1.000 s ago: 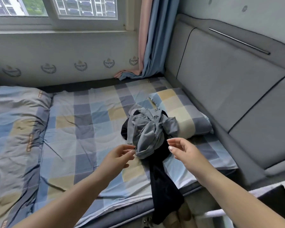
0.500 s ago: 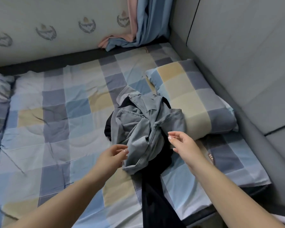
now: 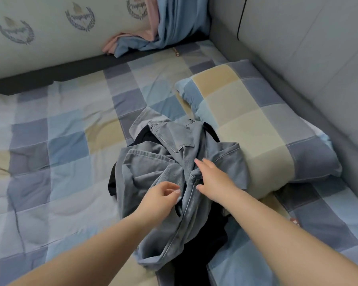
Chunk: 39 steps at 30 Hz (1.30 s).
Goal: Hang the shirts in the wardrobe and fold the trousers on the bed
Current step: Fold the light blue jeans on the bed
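Observation:
A crumpled pair of grey jeans (image 3: 153, 162) lies in a heap on the checked bed sheet (image 3: 66, 141), leaning against a pillow. A black garment (image 3: 196, 246) lies under the jeans and trails toward the bed's near edge. My left hand (image 3: 160, 196) reaches the middle of the heap with its fingers loosely curled, fingertips touching a fold of the denim. My right hand (image 3: 213, 178) rests on the jeans just to the right, its fingers stretched out over the cloth and its thumb against a seam.
A checked pillow (image 3: 256, 124) lies to the right of the heap, against the grey padded headboard (image 3: 308, 58). Blue and pink curtains (image 3: 161, 27) hang into the far corner. A cream wall panel (image 3: 50, 38) runs along the bed's far side.
Both hands moved forward from just short of the heap onto the jeans. The view came closer and tilted down; the window is out of sight.

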Each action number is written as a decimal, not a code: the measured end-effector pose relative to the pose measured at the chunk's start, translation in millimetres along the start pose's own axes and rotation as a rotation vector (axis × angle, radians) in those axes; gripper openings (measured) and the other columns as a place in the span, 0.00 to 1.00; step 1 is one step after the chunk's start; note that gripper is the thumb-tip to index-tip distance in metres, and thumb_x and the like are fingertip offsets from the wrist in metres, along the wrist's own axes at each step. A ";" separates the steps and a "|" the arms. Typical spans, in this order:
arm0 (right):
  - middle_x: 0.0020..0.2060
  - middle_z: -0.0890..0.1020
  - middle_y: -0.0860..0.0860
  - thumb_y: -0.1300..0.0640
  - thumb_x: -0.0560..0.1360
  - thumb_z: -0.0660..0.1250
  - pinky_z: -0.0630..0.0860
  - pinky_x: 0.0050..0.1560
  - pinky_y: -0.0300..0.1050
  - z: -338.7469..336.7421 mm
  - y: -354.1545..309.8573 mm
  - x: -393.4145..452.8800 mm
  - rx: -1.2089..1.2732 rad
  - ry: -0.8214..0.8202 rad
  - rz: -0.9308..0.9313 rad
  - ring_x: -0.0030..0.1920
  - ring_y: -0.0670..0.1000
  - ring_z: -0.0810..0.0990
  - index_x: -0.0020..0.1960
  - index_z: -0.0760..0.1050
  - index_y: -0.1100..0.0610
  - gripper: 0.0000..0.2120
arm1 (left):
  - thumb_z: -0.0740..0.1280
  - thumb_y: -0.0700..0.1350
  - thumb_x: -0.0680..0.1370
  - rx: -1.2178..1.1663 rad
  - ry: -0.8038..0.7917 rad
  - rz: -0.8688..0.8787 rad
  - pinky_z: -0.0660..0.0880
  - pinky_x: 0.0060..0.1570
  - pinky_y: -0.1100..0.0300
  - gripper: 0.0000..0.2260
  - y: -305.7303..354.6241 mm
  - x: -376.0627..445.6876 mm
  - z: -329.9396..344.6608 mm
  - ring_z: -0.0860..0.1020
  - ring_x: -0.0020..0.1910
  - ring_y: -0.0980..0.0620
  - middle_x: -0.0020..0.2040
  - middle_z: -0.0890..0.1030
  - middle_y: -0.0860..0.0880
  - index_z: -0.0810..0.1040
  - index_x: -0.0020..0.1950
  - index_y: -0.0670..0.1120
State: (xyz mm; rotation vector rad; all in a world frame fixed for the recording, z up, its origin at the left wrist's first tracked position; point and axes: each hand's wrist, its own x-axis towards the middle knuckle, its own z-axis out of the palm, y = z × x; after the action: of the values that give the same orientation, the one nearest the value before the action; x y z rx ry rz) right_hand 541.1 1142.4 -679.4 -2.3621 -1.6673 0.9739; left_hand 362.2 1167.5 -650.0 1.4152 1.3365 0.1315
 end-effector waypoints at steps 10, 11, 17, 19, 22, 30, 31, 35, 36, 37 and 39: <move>0.40 0.82 0.49 0.61 0.73 0.62 0.78 0.43 0.38 -10.8 -12.6 -22.1 0.958 -0.056 0.209 0.35 0.43 0.78 0.46 0.82 0.53 0.10 | 0.65 0.54 0.78 -0.317 0.010 -0.156 0.74 0.45 0.58 0.22 16.6 49.2 22.0 0.75 0.42 0.50 0.43 0.76 0.47 0.71 0.65 0.40; 0.37 0.81 0.46 0.62 0.73 0.61 0.77 0.40 0.35 -13.3 -14.0 -29.7 1.033 -0.111 0.195 0.33 0.41 0.76 0.46 0.82 0.53 0.12 | 0.66 0.54 0.77 -0.381 0.010 -0.156 0.74 0.49 0.57 0.19 19.6 49.7 23.6 0.77 0.44 0.49 0.45 0.78 0.47 0.73 0.60 0.42; 0.28 0.75 0.41 0.63 0.74 0.62 0.72 0.31 0.34 -28.7 -15.4 -60.8 1.046 -0.186 0.145 0.24 0.40 0.70 0.52 0.75 0.51 0.11 | 0.71 0.40 0.75 -0.531 0.021 -0.053 0.77 0.57 0.44 0.13 36.5 27.9 13.3 0.82 0.52 0.42 0.51 0.84 0.42 0.77 0.58 0.43; 0.27 0.74 0.40 0.58 0.75 0.65 0.69 0.29 0.33 -32.4 -17.1 -64.2 0.946 -0.149 0.134 0.25 0.38 0.71 0.61 0.72 0.50 0.15 | 0.70 0.39 0.75 -0.488 -0.034 0.010 0.78 0.56 0.47 0.13 39.4 9.7 -2.2 0.83 0.52 0.46 0.51 0.85 0.46 0.77 0.58 0.46; 0.48 0.80 0.42 0.43 0.73 0.67 0.76 0.51 0.42 -46.8 -25.1 -61.9 0.870 0.051 0.215 0.47 0.41 0.79 0.70 0.66 0.50 0.28 | 0.71 0.40 0.75 -0.339 -0.124 0.138 0.79 0.53 0.59 0.14 41.6 -31.1 -29.7 0.82 0.52 0.54 0.52 0.84 0.54 0.76 0.58 0.53; 0.56 0.82 0.57 0.43 0.64 0.75 0.77 0.58 0.54 -69.7 -126.8 -105.0 1.349 0.016 0.294 0.53 0.55 0.82 0.61 0.74 0.58 0.31 | 0.71 0.43 0.74 0.161 -0.222 0.357 0.75 0.58 0.60 0.14 63.5 -150.5 -92.5 0.78 0.55 0.62 0.53 0.82 0.61 0.75 0.57 0.57; 0.56 0.82 0.56 0.49 0.68 0.74 0.77 0.58 0.54 -70.1 -140.2 -115.7 1.351 0.079 0.255 0.53 0.54 0.82 0.61 0.75 0.57 0.24 | 0.72 0.44 0.74 0.142 -0.203 0.324 0.76 0.58 0.56 0.14 65.7 -162.7 -103.8 0.79 0.54 0.60 0.52 0.82 0.58 0.76 0.57 0.55; 0.65 0.74 0.46 0.56 0.72 0.72 0.70 0.68 0.48 -76.7 -198.6 -172.3 1.113 0.246 -0.044 0.66 0.46 0.72 0.71 0.65 0.51 0.31 | 0.75 0.57 0.65 -0.193 0.153 0.173 0.79 0.53 0.53 0.21 79.1 -212.7 -158.4 0.81 0.51 0.52 0.50 0.83 0.50 0.77 0.55 0.52; 0.64 0.75 0.42 0.56 0.72 0.71 0.70 0.67 0.42 -77.4 -212.4 -190.2 1.060 0.278 -0.160 0.66 0.42 0.72 0.70 0.65 0.47 0.29 | 0.73 0.59 0.62 -0.353 0.193 0.103 0.79 0.52 0.52 0.27 82.8 -223.5 -171.6 0.81 0.53 0.50 0.52 0.82 0.49 0.75 0.57 0.51; 0.61 0.76 0.37 0.57 0.71 0.71 0.70 0.64 0.37 -78.7 -227.3 -208.4 1.014 0.300 -0.267 0.64 0.39 0.73 0.68 0.67 0.43 0.28 | 0.73 0.61 0.61 -0.505 0.183 0.041 0.79 0.52 0.52 0.31 86.2 -233.9 -185.5 0.81 0.54 0.49 0.55 0.81 0.48 0.73 0.60 0.51; 0.57 0.79 0.37 0.56 0.71 0.70 0.72 0.59 0.35 -80.5 -254.0 -242.0 0.905 0.309 -0.432 0.61 0.38 0.75 0.65 0.69 0.42 0.25 | 0.70 0.63 0.63 -0.684 0.066 -0.024 0.79 0.49 0.50 0.27 95.3 -256.2 -210.9 0.81 0.54 0.49 0.57 0.80 0.48 0.74 0.59 0.55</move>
State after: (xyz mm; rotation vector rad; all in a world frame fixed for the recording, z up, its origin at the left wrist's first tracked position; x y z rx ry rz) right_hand 329.1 1055.0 -402.0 -1.4009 -1.1697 0.9308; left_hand 183.1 1131.6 -357.0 0.8183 1.1991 0.5670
